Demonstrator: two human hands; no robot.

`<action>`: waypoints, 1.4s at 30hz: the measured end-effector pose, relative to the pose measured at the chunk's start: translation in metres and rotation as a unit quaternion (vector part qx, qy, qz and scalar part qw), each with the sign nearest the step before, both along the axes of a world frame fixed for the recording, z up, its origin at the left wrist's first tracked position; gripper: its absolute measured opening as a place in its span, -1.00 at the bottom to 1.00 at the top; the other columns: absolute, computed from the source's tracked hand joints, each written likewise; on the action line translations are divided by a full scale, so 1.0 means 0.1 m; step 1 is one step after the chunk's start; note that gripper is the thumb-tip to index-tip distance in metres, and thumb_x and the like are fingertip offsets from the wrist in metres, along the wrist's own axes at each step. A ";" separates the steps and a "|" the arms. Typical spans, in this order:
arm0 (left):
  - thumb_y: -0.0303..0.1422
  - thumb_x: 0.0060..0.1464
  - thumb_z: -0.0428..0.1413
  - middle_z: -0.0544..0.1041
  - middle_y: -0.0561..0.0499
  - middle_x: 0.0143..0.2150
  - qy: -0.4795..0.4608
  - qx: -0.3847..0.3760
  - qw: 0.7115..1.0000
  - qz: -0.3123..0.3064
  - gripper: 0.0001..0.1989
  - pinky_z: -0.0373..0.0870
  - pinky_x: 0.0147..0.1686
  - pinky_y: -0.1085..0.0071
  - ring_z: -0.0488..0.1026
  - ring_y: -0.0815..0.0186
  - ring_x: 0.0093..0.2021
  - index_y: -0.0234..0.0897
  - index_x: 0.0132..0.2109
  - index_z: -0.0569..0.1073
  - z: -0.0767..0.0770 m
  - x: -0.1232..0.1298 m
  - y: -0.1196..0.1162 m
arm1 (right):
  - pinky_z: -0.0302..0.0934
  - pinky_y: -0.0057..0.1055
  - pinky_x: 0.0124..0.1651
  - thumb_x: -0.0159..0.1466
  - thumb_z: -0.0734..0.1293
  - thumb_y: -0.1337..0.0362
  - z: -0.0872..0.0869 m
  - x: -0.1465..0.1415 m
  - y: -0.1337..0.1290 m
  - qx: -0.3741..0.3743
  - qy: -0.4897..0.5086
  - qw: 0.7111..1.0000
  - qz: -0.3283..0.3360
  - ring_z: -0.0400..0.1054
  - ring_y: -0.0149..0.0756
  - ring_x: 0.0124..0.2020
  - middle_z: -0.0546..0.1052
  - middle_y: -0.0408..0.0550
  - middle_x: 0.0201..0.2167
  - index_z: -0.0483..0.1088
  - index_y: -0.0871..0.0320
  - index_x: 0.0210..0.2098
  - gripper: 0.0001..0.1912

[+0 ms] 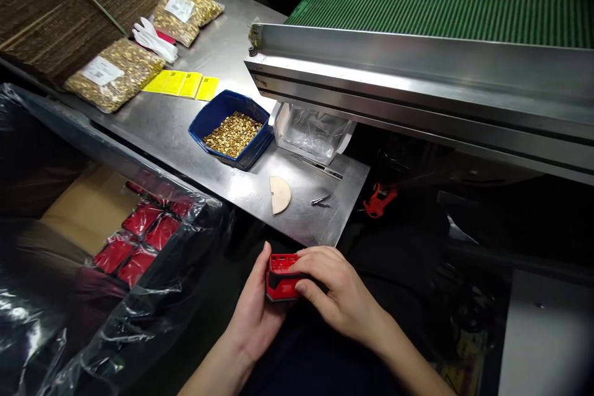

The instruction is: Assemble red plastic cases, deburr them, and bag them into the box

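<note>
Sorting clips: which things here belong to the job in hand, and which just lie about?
Likely the job: red-and-black part, held by left hand and right hand; boxed red parts; gold pieces.
Probably lying about: half disc; white glove; orange tool.

Your metal table [139,120] carried bags of gold-coloured pieces [132,71], yellow labels [172,83], a blue bin [204,122] and a pale half-circle [281,195].

White glare flares on the bench [304,216], mid-frame, and a long sheen streaks the metal rail [417,99]! Lower centre, the red piece [285,289] reads clearly against deep shadow; lower left, glinting plastic sheeting [41,334] looks soft, and darkness shades the right edge.
</note>
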State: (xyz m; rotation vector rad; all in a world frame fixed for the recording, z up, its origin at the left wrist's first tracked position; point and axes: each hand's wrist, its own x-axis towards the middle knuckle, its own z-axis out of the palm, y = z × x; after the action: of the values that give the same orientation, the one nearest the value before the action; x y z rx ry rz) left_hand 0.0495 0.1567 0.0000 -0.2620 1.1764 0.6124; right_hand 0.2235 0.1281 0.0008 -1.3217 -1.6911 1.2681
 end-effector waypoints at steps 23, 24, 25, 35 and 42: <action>0.02 0.10 0.31 0.55 -0.22 0.19 0.039 0.338 0.920 -0.192 -0.38 0.36 0.20 0.21 0.45 -0.09 0.21 -0.23 0.19 0.51 0.10 -0.17 -0.15 | 0.40 -0.21 -0.10 0.23 0.47 -0.10 -0.17 0.22 -0.23 -0.222 0.395 0.852 -0.261 0.50 -0.09 -0.21 0.63 0.07 -0.18 0.56 0.10 -0.37 -0.63; 0.01 0.10 0.32 0.54 -0.21 0.21 0.047 0.342 0.917 -0.200 -0.37 0.37 0.20 0.22 0.44 -0.09 0.23 -0.21 0.21 0.48 0.08 -0.18 -0.15 | 0.38 -0.28 -0.17 0.25 0.48 -0.06 -0.14 0.21 -0.21 -0.232 0.408 0.844 -0.258 0.47 -0.17 -0.29 0.61 0.03 -0.27 0.55 0.11 -0.38 -0.65; -0.01 0.11 0.32 0.52 -0.20 0.23 0.058 0.346 0.913 -0.206 -0.37 0.39 0.19 0.23 0.44 -0.09 0.24 -0.18 0.24 0.46 0.06 -0.19 -0.16 | 0.33 -0.36 -0.24 0.27 0.47 -0.03 -0.11 0.20 -0.20 -0.250 0.415 0.837 -0.256 0.41 -0.26 -0.38 0.57 -0.03 -0.36 0.54 0.13 -0.40 -0.66; -0.27 0.09 0.39 0.52 -0.21 0.24 0.097 0.320 0.920 -0.205 -0.45 0.44 0.20 0.33 0.45 0.01 0.27 -0.19 0.21 0.50 -0.04 -0.12 -0.14 | 0.12 -0.49 -0.40 0.34 0.43 0.00 0.11 0.13 -0.15 -0.308 0.275 0.875 -0.252 0.22 -0.42 -0.49 0.44 -0.13 -0.52 0.51 0.23 -0.44 -0.59; -0.26 -0.09 0.49 0.52 -0.20 0.23 0.084 0.321 0.923 -0.195 -0.29 0.45 0.18 0.24 0.47 -0.08 0.23 -0.14 0.22 0.49 0.03 -0.03 -0.20 | 0.19 -0.47 -0.35 0.38 0.37 0.03 0.21 0.06 -0.14 -0.272 0.208 0.915 -0.212 0.34 -0.36 -0.45 0.54 -0.10 -0.49 0.59 0.21 -0.37 -0.62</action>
State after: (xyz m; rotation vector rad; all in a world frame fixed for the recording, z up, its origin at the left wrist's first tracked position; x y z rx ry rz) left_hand 0.0469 0.1368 0.0029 0.5822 1.0855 0.6399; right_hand 0.2291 0.1138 0.0220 -1.4810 -0.7237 1.6603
